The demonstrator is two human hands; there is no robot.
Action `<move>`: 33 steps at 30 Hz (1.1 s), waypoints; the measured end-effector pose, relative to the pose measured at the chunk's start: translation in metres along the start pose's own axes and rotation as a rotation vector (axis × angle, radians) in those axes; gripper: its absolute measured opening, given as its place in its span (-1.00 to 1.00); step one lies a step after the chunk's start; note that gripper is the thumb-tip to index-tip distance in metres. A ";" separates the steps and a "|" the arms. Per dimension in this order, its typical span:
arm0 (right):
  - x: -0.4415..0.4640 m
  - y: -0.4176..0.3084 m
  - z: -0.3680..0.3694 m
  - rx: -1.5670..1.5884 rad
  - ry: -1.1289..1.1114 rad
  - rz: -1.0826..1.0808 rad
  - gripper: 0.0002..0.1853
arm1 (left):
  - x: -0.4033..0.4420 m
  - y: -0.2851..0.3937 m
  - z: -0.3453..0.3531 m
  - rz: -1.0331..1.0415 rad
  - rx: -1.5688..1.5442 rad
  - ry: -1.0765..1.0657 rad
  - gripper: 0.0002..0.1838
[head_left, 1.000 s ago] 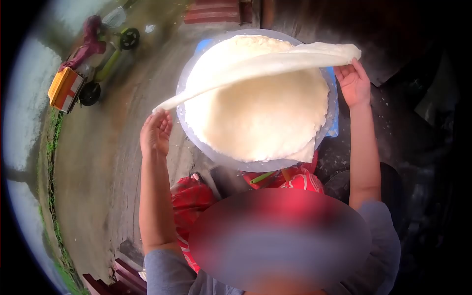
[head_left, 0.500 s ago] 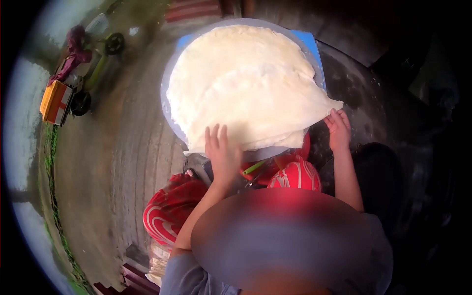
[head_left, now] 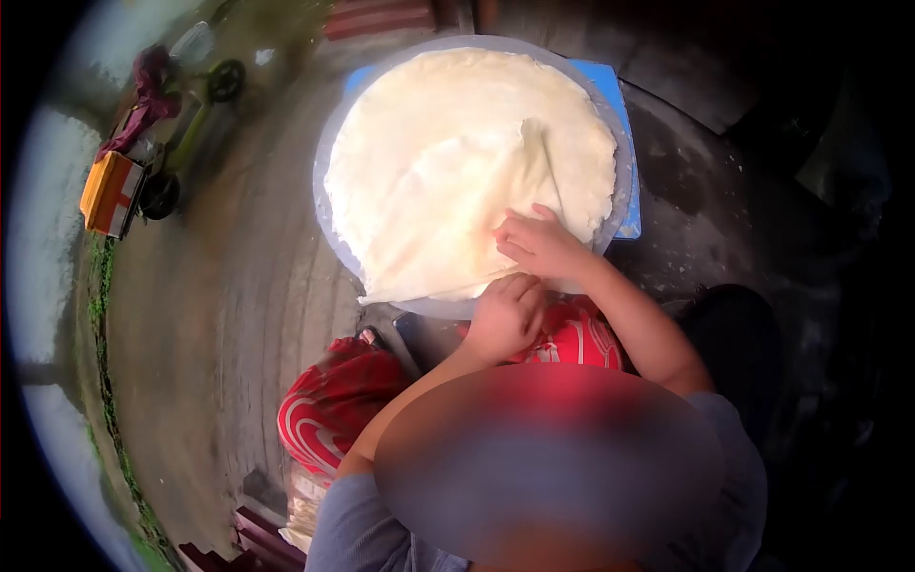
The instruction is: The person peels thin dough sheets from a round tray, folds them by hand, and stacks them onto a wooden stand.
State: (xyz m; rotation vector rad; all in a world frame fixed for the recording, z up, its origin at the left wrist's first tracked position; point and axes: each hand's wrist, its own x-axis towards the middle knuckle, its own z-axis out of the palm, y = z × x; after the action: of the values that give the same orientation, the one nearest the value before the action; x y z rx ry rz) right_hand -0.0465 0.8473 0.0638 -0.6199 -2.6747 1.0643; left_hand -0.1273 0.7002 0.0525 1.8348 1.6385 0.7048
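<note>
A large, thin, pale dough sheet (head_left: 429, 181) covers most of a round grey board (head_left: 334, 229). Its right part is drawn over to the left, with a pointed fold standing up near the middle. My right hand (head_left: 545, 246) is over the near right part of the dough, fingers bent and closed on the folded layer. Just below it, my left hand (head_left: 512, 310) is at the near edge, its fingers curled over the dough's rim; the fingertips are partly hidden.
A blue square surface (head_left: 624, 224) shows beneath the board. My knees in red patterned cloth (head_left: 338, 405) are close to its near side. Off to the left, a scooter (head_left: 176, 153) with an orange box (head_left: 110, 195) stands on the wet ground. Dark concrete lies to the right.
My right hand has moved left from the dough's outer right corner, bringing that flap inward and making a fold. My left hand has slid right along the near edge, and its fingers have curled.
</note>
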 end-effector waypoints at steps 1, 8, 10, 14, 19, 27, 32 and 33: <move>0.005 0.001 -0.005 0.002 -0.003 -0.002 -0.85 | -0.002 -0.002 -0.005 -0.004 0.000 0.001 -0.42; 0.047 0.056 0.003 -0.616 0.420 -0.017 -0.57 | -0.027 -0.026 -0.007 -0.153 0.475 0.226 -0.42; 0.051 0.058 0.008 -0.736 0.293 0.162 -0.42 | -0.047 -0.023 -0.012 -0.256 0.435 0.369 -0.40; 0.049 0.052 0.003 -0.668 0.276 0.186 -0.47 | -0.073 -0.058 -0.001 -0.845 0.017 1.089 -0.26; 0.022 0.008 -0.002 -0.529 0.253 -0.080 -0.49 | -0.101 -0.125 -0.033 -1.078 -1.496 1.123 -0.41; 0.009 0.021 0.012 -0.141 0.104 -0.186 -0.56 | -0.080 -0.076 -0.070 -1.148 -1.303 1.446 -0.76; 0.006 0.015 -0.021 1.029 0.102 0.255 -0.62 | -0.018 0.001 -0.080 -0.238 -0.966 1.222 -0.87; 0.003 0.013 -0.028 1.027 0.106 0.255 -0.62 | -0.002 0.020 -0.076 -0.155 -1.024 1.176 -0.83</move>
State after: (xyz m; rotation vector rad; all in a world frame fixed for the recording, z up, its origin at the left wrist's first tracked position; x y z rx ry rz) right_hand -0.0361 0.8744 0.0754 -0.7322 -1.6094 2.1199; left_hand -0.1679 0.7019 0.1199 0.4760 1.4239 2.2568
